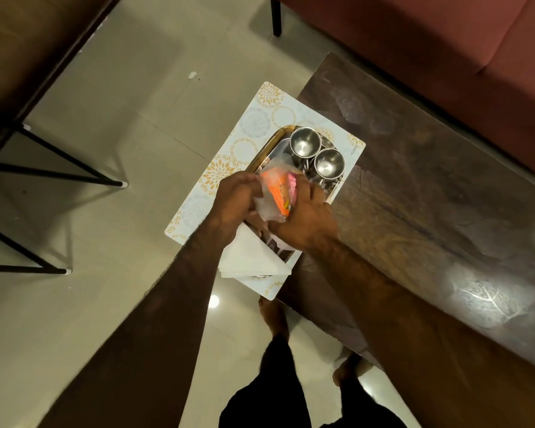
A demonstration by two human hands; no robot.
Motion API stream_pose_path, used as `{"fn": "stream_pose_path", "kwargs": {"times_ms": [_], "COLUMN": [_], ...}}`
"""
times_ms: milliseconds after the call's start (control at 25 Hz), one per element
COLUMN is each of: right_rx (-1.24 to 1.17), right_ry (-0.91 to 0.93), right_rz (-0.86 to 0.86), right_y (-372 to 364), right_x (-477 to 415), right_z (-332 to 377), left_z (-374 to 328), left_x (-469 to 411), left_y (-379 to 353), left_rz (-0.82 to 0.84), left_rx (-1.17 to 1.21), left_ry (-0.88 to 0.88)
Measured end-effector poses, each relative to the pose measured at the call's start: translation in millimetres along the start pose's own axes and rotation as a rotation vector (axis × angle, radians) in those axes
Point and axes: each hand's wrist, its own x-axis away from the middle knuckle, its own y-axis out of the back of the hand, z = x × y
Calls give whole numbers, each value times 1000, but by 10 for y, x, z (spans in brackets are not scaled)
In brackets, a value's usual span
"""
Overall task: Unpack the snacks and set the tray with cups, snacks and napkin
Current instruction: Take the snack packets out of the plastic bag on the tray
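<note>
A gold-rimmed metal tray [267,147] lies on a patterned placemat [247,125] at the end of a dark wooden table. Two steel cups [305,143] [329,163] stand side by side at the tray's far end. Over the tray's middle I hold an orange and pink snack packet [280,188] inside a clear plastic wrapper. My left hand [240,200] grips the wrapper's left side. My right hand [306,217] grips its right side. A folded white napkin [254,257] lies at the tray's near end, partly under my left wrist.
The dark wooden table [414,186] stretches to the right, with a red sofa [430,32] behind it. A black-legged table [28,72] stands at the left on the pale tiled floor. My bare feet [274,316] are by the table's near edge.
</note>
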Motion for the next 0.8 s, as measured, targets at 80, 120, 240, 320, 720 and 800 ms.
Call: {"fn": "stream_pose_path", "kwargs": {"times_ms": [80,120,240,320,720,800], "right_rx": [-80,-105,-188,-321,-491,-456], "right_ry": [-5,-2,11,-3,74,112], "right_rz": [-26,-18,-16,1,-12,-1], "right_y": [121,175,275,329,619,638], "right_x": [24,44,108,125,427,511], "right_z": [-17,-17,-13,-9,-9,-18], "left_z": [-35,-37,22,89,14,-56], "left_x": [18,39,156,216,488,562], "left_y": [33,38,22,3,-174,-234], "left_rz": [13,43,228,316,300,306], "left_rx": [203,241,-32,-103,137,169], "left_ry": [46,78,112,126,112,78]}}
